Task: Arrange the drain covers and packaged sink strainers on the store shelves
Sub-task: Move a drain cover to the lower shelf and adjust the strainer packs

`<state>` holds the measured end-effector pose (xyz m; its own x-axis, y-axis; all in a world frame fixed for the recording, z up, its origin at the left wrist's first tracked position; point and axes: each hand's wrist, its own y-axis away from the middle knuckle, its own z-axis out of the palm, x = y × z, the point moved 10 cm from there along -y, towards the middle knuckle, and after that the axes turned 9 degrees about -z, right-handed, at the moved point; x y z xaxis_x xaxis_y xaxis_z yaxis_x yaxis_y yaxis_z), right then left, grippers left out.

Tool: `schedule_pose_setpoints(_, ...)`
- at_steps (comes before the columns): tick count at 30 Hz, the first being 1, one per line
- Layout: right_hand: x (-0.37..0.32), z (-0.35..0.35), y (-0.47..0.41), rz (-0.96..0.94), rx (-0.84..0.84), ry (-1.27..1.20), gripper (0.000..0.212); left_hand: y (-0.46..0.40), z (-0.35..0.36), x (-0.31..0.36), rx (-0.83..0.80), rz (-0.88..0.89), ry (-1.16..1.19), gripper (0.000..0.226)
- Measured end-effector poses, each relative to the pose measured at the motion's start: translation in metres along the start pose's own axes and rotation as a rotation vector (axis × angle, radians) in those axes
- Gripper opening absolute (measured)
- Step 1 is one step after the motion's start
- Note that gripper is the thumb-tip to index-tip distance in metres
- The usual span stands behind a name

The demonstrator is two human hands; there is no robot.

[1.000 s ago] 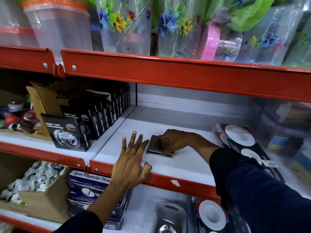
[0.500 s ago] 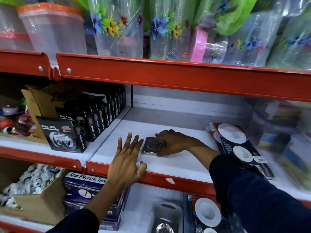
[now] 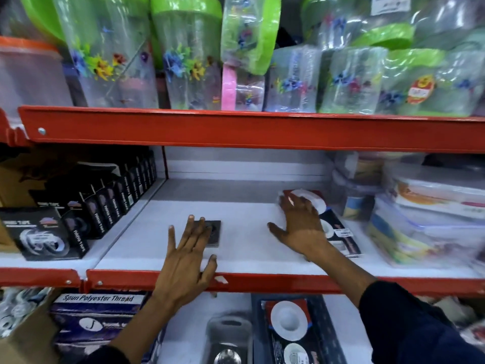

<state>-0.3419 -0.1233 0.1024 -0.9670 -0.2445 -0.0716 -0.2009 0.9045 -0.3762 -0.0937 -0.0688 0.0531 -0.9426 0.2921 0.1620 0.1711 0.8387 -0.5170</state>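
A small square metal drain cover (image 3: 214, 235) lies flat on the white middle shelf (image 3: 244, 256). My left hand (image 3: 187, 258) rests open on the shelf's front, its fingertips over the cover's left part. To the right lie packaged sink strainers (image 3: 338, 232) in dark cards with white discs. My right hand (image 3: 301, 224) lies spread on top of that stack, fingers apart, gripping nothing that I can see. More packaged strainers (image 3: 288, 327) sit on the shelf below.
Black tape boxes (image 3: 78, 214) fill the left bay behind a red divider. Stacked plastic containers (image 3: 420, 211) crowd the right end. Wrapped jars (image 3: 183, 61) stand on the upper shelf. Thread boxes (image 3: 97, 319) and a grey strainer pack (image 3: 227, 340) sit below. The red shelf lip (image 3: 262, 282) runs across.
My right hand let go of the drain cover and moved right onto the packaged strainers. My left hand slid forward until its fingers reached the cover. The view tilted up.
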Motion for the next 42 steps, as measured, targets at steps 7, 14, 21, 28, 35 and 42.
schedule_pose_setpoints(7,0.132,0.0,0.041,0.447,-0.009,-0.184,0.05,-0.052,0.019,0.104,-0.172,-0.188,0.587,0.043)
schedule_pose_setpoints(14,0.173,0.024,0.053,0.577,-0.165,-0.444,0.041,-0.096,0.091,0.154,-0.496,-0.595,0.862,0.042)
schedule_pose_setpoints(21,0.167,0.024,0.055,0.519,-0.166,-0.486,0.026,-0.099,0.105,0.144,-0.473,-0.724,0.87,0.024)
schedule_pose_setpoints(28,0.141,0.037,0.063,0.566,-0.128,-0.877,0.051,-0.086,0.096,0.093,-0.484,-0.733,0.794,0.069)
schedule_pose_setpoints(35,0.116,0.037,0.072,0.552,-0.234,-0.874,0.057,-0.071,0.081,0.084,-0.498,-0.618,0.665,0.068)
schedule_pose_setpoints(42,0.075,-0.012,0.052,0.23,-0.037,-0.385,0.06,-0.051,-0.011,0.068,-0.035,-0.199,0.267,0.059)
